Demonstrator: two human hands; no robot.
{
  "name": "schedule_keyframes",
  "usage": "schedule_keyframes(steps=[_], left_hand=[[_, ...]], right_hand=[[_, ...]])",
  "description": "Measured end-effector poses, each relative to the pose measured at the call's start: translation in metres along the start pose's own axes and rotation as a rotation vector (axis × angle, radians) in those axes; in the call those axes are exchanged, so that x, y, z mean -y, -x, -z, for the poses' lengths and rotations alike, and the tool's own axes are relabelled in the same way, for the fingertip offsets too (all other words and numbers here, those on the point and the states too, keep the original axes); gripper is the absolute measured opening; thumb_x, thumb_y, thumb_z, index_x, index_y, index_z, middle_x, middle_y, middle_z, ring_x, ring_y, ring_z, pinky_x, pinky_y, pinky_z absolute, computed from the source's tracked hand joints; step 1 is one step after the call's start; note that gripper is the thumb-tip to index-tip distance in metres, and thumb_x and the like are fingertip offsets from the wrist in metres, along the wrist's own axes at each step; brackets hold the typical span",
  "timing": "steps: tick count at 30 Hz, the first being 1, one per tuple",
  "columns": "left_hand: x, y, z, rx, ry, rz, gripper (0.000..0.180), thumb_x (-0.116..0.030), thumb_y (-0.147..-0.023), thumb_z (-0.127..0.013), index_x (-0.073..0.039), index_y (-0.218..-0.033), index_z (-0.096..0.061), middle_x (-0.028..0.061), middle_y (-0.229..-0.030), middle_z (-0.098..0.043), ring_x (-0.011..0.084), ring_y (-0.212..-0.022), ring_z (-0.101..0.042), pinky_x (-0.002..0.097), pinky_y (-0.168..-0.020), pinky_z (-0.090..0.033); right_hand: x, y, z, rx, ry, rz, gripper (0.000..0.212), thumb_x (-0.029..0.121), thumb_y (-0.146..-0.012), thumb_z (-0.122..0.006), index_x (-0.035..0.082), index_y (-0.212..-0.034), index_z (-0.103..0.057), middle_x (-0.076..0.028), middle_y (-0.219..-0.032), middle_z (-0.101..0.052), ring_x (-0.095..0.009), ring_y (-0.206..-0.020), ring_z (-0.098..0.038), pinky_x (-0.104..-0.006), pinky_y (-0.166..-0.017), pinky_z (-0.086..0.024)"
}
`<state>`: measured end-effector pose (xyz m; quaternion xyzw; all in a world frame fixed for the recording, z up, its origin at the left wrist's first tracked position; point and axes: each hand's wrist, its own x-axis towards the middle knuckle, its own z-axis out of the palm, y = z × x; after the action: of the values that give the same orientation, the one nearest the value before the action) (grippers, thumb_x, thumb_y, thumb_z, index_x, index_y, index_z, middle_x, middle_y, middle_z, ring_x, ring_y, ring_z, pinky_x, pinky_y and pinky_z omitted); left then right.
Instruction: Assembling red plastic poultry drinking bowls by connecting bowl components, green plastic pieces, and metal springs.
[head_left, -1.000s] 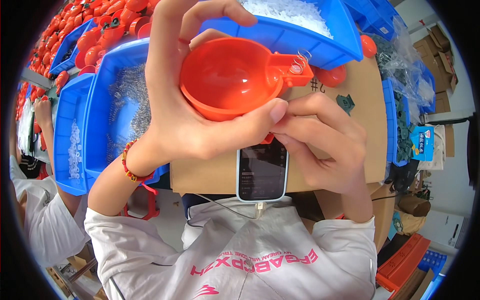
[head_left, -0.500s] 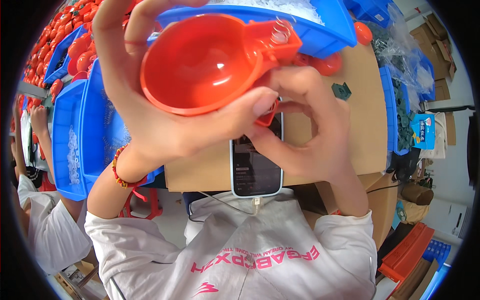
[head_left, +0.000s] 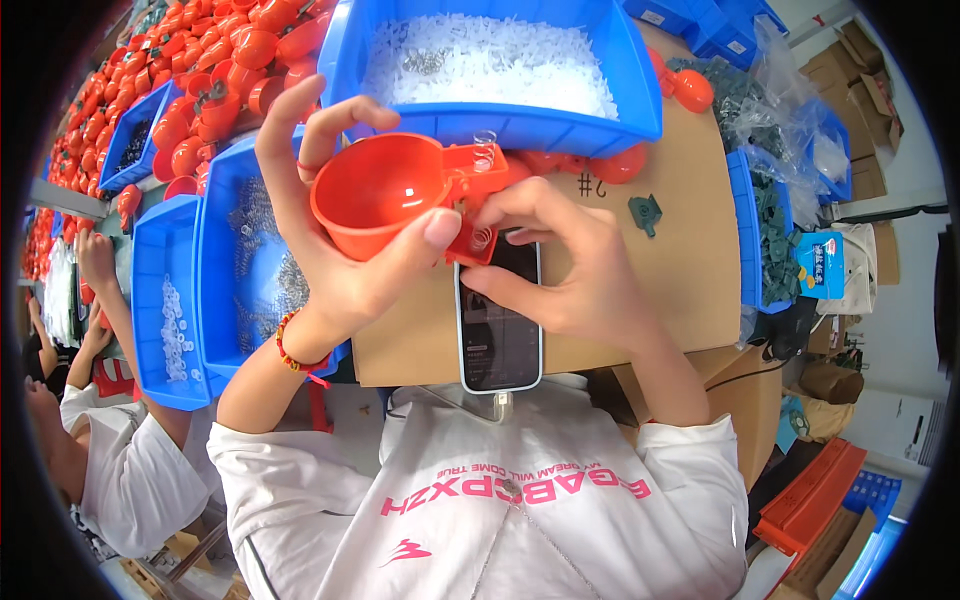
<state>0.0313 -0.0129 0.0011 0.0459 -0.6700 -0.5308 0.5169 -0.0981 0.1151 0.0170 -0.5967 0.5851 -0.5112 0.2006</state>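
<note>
My left hand [head_left: 345,285] grips a red plastic cup [head_left: 385,190] with its thumb along the near side and its fingers raised behind. The cup's open bowl tilts toward me, and a boxy bracket sticks out on its right. One coil spring [head_left: 484,152] stands up from the bracket's upper part. A second spring [head_left: 481,238] sits at the lower part, beside the fingertips of my right hand [head_left: 570,265]. That hand's thumb and forefinger are curled round the bracket's lower end, touching it. Below the hands a phone [head_left: 500,340] lies on the cardboard.
Blue bins hold white plastic pieces [head_left: 490,60], springs [head_left: 260,270] and small clear rings [head_left: 175,330]. Many red cups [head_left: 215,60] are heaped at the far left. A dark green part [head_left: 645,214] lies on the cardboard [head_left: 690,300]; more fill a right-hand bin. A person sits at the left.
Both hands and the cup have moved lower and farther from the camera. The lower spring, mostly covered by fingers before, now shows between thumb and forefinger.
</note>
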Motion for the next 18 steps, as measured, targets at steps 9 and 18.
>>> schedule_keyframes(steps=[9, 18], left_hand=[[0.004, -0.001, -0.001, 0.188, 0.036, 0.0, 0.104, -0.016, -0.056, -0.084, -0.007, -0.134, -0.015, 0.0147, -0.109, -0.045, 0.0211, -0.094, -0.056, 0.0322, -0.078, -0.049], [0.003, -0.005, -0.001, 0.337, 0.035, 0.108, 0.098, -0.017, -0.059, -0.079, -0.004, -0.133, -0.017, 0.0159, -0.099, -0.058, 0.0229, -0.094, -0.058, 0.0351, -0.083, -0.046]], right_hand=[[-0.005, -0.009, 0.012, -0.076, -0.252, -0.05, 0.029, 0.007, -0.074, -0.071, 0.005, -0.092, -0.049, -0.002, -0.092, -0.057, -0.013, -0.094, -0.059, -0.0277, -0.075, -0.053], [0.005, 0.013, 0.033, -0.103, -0.034, -0.077, 0.027, 0.012, -0.076, -0.07, 0.007, -0.094, -0.05, -0.001, -0.087, -0.056, -0.01, -0.082, -0.057, -0.0227, -0.063, -0.047]])
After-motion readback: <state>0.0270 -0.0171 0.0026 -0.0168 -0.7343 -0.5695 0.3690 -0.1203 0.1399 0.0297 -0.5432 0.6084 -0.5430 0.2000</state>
